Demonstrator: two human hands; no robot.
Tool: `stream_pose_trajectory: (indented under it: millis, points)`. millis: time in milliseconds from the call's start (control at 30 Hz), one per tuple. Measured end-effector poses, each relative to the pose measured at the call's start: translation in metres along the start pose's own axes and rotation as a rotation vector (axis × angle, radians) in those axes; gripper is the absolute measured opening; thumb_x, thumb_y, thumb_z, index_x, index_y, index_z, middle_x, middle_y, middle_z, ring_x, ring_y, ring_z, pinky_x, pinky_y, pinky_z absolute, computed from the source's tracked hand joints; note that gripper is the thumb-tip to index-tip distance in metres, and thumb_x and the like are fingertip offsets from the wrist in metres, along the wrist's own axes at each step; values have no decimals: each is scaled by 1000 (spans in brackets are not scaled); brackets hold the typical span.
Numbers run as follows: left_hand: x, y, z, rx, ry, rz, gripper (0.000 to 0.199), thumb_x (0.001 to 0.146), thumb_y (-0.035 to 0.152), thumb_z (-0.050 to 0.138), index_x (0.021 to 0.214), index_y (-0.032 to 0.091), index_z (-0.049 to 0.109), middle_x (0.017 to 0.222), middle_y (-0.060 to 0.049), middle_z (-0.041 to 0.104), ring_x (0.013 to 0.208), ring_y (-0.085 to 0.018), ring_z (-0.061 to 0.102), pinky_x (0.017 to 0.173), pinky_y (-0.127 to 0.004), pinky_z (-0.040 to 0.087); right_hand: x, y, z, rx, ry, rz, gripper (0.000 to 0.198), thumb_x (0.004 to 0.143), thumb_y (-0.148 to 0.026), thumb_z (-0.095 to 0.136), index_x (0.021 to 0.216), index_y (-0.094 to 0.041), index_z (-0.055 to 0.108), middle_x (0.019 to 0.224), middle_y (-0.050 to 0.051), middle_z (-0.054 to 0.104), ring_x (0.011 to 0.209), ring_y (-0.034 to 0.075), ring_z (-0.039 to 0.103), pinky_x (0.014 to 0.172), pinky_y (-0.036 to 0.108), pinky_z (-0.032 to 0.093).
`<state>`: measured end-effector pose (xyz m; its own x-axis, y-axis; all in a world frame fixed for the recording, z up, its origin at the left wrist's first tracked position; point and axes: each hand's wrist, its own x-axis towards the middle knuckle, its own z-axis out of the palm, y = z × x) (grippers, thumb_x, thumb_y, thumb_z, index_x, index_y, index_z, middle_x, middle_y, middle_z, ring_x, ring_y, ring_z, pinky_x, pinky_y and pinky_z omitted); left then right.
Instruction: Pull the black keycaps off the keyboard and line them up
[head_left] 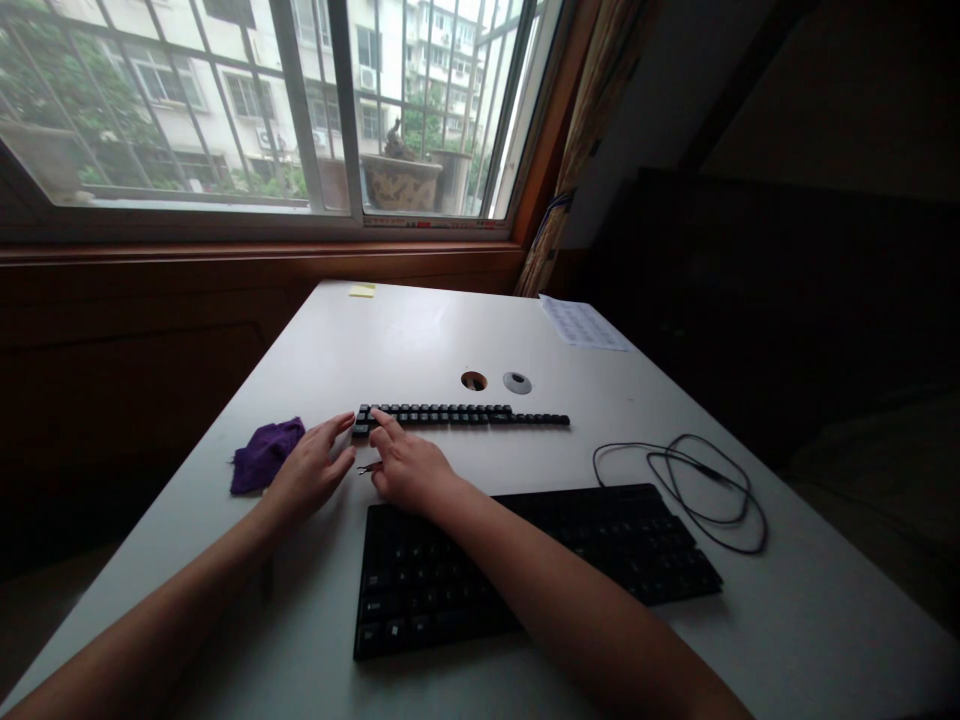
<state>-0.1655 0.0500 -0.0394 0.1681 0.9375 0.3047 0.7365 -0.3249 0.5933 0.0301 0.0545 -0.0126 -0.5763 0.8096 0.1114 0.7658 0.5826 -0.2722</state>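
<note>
Loose black keycaps (442,411) stand in rows on the white table. At their left end, my left hand (315,465) rests with its fingers stretched out, the fingertips by the end keycaps; nothing shows in it. My right hand (409,463) reaches over the same end, its index finger extended onto the keycaps. The other fingers are curled, and a small tool with a metal tip (366,468) sticks out from under them; its handle is mostly hidden. Below lies a black keyboard (600,540), partly covered by my right forearm.
A purple cloth (264,458) lies left of my left hand. The keyboard's cable (739,500) is coiled at the right. Farther back are a round table hole (474,381), its grey cover (517,383), a printed sheet (583,324) and a yellow note (362,291).
</note>
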Motion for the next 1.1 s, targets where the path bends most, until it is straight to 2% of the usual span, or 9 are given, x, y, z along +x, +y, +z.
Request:
stream_pose_trajectory:
  millis: [333,633,1100]
  points:
    - [0,3,-1,3,-2,-1,52,88,35,48,136,16,48,137,-14,56,127,-28,54,107,-45,44,1,0,0,-14,2,-17,47,86,-34,49,131,-24,41,161,6,23,114,27,60,86,43,54]
    - [-2,0,1,64,27,68,52,89,32,49,138,17,46,135,-12,56,123,-29,53,103,-45,47,0,0,0,-16,5,-22,47,86,-33,48,131,-23,43,160,5,25,115,27,60,87,43,54]
    - [-2,-2,5,128,45,156,52,90,32,48,140,15,44,137,-13,55,132,-30,46,112,-49,38,-1,0,0,-17,13,-36,48,86,-34,49,133,-24,41,161,3,24,117,26,59,88,42,54]
